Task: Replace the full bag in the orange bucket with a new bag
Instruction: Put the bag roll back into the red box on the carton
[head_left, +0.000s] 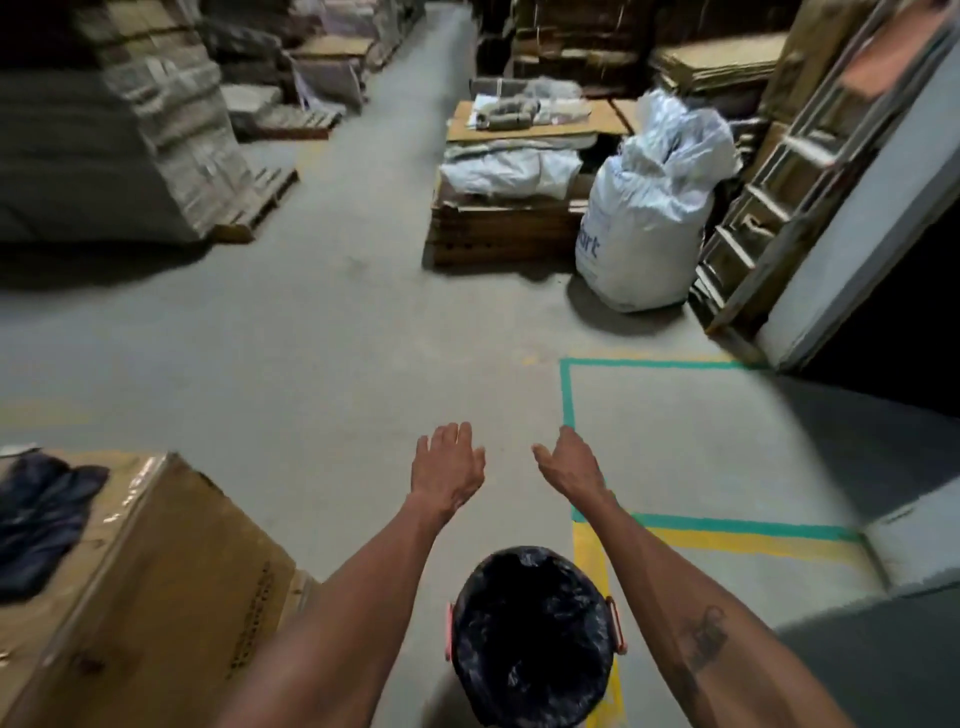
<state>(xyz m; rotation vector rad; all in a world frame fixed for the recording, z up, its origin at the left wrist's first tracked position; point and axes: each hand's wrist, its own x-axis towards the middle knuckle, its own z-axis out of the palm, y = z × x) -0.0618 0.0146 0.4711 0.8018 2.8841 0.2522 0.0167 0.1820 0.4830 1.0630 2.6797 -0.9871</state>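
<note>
Left hand (449, 470) and right hand (569, 465) held out, loose and empty, past the orange bucket (617, 630) on the floor (311, 364) with a black bag (530, 623) inside, maybe ready to grab it.

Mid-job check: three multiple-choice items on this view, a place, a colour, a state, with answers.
1. Where is the orange bucket? A on the floor, low in view B on a shelf C on a table
2. The bag lining it is: A white B black C blue
3. The left hand and right hand are: A gripping the bag B clenched in fists C both open, empty
Answers: 1 A, it stands on the floor at the bottom edge; 2 B, glossy black plastic covers the rim; 3 C, both are spread, holding nothing.
</note>
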